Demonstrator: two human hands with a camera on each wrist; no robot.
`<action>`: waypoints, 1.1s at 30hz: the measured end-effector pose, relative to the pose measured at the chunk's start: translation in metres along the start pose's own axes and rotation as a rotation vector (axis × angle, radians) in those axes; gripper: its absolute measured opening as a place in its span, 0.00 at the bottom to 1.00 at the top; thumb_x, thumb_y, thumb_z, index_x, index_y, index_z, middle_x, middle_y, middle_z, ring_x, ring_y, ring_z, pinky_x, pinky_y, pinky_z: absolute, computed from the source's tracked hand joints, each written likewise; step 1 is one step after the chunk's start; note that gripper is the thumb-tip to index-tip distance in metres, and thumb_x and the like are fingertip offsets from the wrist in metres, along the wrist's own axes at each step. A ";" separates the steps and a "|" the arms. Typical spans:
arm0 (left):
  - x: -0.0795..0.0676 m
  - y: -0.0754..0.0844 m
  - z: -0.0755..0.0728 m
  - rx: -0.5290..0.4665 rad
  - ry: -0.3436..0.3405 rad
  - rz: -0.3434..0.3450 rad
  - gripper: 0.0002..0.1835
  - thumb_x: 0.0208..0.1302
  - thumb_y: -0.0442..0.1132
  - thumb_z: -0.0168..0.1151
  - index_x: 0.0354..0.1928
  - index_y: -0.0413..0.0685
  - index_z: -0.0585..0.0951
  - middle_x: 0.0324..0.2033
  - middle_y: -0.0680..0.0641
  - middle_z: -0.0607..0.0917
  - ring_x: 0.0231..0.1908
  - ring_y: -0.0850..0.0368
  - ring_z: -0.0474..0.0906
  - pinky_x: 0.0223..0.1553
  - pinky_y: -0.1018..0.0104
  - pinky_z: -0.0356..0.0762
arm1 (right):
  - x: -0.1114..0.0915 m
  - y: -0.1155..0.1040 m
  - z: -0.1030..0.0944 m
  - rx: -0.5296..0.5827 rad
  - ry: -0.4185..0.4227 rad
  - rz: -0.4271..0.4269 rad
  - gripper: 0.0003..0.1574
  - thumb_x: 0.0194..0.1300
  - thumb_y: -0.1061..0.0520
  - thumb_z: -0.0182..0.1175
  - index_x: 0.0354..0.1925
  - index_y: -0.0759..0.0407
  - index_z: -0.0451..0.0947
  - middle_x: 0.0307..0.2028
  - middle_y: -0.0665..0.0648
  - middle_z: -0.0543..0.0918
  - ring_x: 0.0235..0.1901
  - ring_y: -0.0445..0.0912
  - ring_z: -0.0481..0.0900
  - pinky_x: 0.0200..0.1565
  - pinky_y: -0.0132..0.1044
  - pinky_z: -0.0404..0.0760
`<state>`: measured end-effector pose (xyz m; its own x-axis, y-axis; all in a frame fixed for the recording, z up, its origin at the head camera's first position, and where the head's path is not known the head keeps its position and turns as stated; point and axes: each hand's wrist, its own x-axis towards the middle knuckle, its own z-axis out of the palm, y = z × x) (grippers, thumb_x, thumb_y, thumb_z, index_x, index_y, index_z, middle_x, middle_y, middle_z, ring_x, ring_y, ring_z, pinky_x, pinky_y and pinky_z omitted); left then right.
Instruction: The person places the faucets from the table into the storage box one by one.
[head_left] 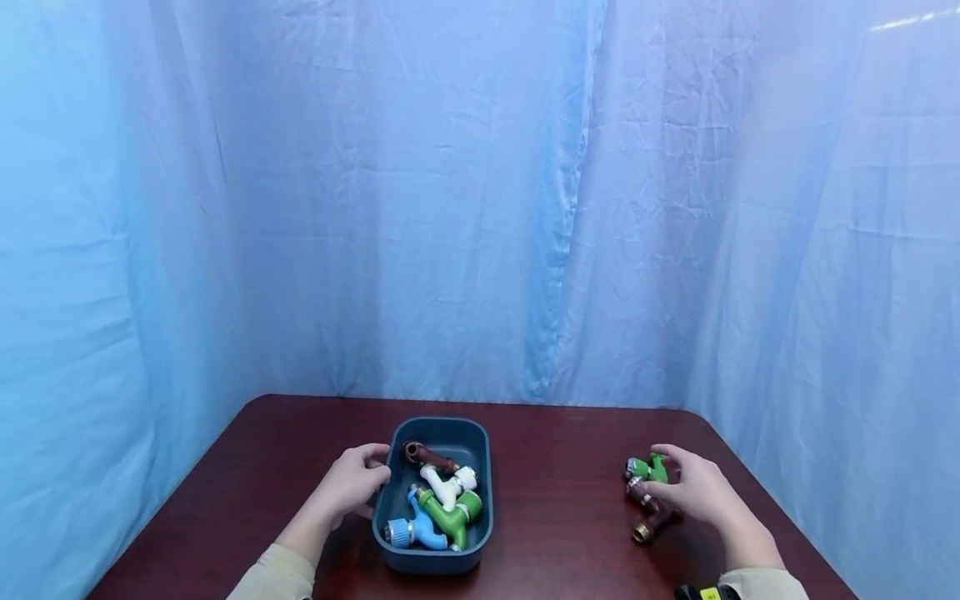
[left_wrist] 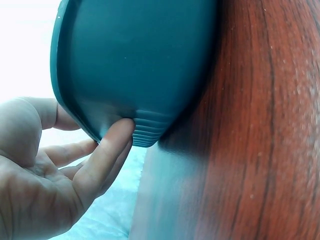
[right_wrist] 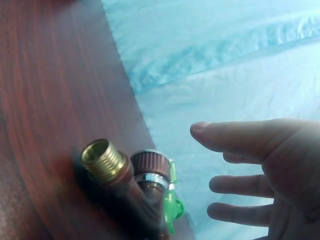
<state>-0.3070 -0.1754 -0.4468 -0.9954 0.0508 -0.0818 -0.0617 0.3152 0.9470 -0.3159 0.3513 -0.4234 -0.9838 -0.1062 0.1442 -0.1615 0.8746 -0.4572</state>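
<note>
My left hand (head_left: 350,482) rests on the left side of a dark blue plastic bin (head_left: 486,475). In the left wrist view its extended fingers (left_wrist: 107,155) touch the bin's outer wall (left_wrist: 135,60) near a ribbed patch. Inside the bin lie a maroon tap (head_left: 431,456), a white tap (head_left: 447,483), a green tap (head_left: 452,518) and a blue tap (head_left: 422,529). On the right, my right hand (head_left: 697,490) hovers with spread fingers beside another maroon tap (right_wrist: 142,197) with a brass threaded end and a smaller green tap (head_left: 651,469). A gap separates it from both in the right wrist view.
The dark reddish-brown wooden table (head_left: 558,508) has rounded far corners. Light blue curtains (head_left: 465,208) hang behind it and on both sides. A black item with a yellow label (head_left: 708,593) sits at the right wrist.
</note>
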 end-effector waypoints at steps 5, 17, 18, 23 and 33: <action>-0.002 0.001 0.000 -0.003 0.000 0.011 0.29 0.66 0.32 0.53 0.70 0.34 0.70 0.46 0.36 0.82 0.36 0.47 0.82 0.29 0.49 0.87 | 0.001 0.006 0.006 0.001 0.001 0.005 0.45 0.57 0.41 0.74 0.64 0.65 0.74 0.52 0.69 0.83 0.52 0.65 0.81 0.49 0.60 0.80; -0.004 0.000 0.000 -0.011 0.007 0.030 0.29 0.66 0.32 0.53 0.70 0.35 0.70 0.46 0.35 0.81 0.36 0.47 0.81 0.28 0.50 0.87 | 0.007 0.012 0.020 -0.015 -0.050 0.075 0.42 0.57 0.45 0.74 0.62 0.67 0.76 0.47 0.65 0.85 0.52 0.64 0.80 0.50 0.61 0.78; -0.004 0.000 0.000 -0.011 0.007 0.031 0.29 0.66 0.31 0.53 0.70 0.35 0.70 0.46 0.35 0.81 0.36 0.46 0.81 0.28 0.50 0.87 | 0.007 0.011 0.021 -0.016 -0.054 0.079 0.42 0.57 0.45 0.74 0.62 0.67 0.76 0.47 0.64 0.85 0.52 0.64 0.81 0.50 0.61 0.79; -0.004 0.001 0.001 -0.012 0.007 0.039 0.29 0.66 0.31 0.53 0.70 0.35 0.69 0.46 0.36 0.81 0.37 0.47 0.80 0.28 0.49 0.87 | 0.007 0.009 0.022 -0.042 -0.032 0.064 0.36 0.56 0.46 0.74 0.58 0.65 0.80 0.43 0.60 0.86 0.47 0.60 0.82 0.47 0.59 0.80; -0.002 -0.001 0.001 -0.018 0.009 0.028 0.29 0.66 0.31 0.53 0.70 0.35 0.70 0.46 0.36 0.81 0.38 0.46 0.79 0.28 0.50 0.87 | 0.009 0.008 0.033 -0.084 -0.030 0.063 0.33 0.54 0.46 0.75 0.54 0.62 0.82 0.37 0.53 0.84 0.40 0.53 0.82 0.42 0.56 0.80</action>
<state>-0.3051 -0.1747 -0.4478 -0.9973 0.0508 -0.0526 -0.0352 0.2971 0.9542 -0.3289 0.3416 -0.4540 -0.9939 -0.0632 0.0907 -0.0938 0.9165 -0.3890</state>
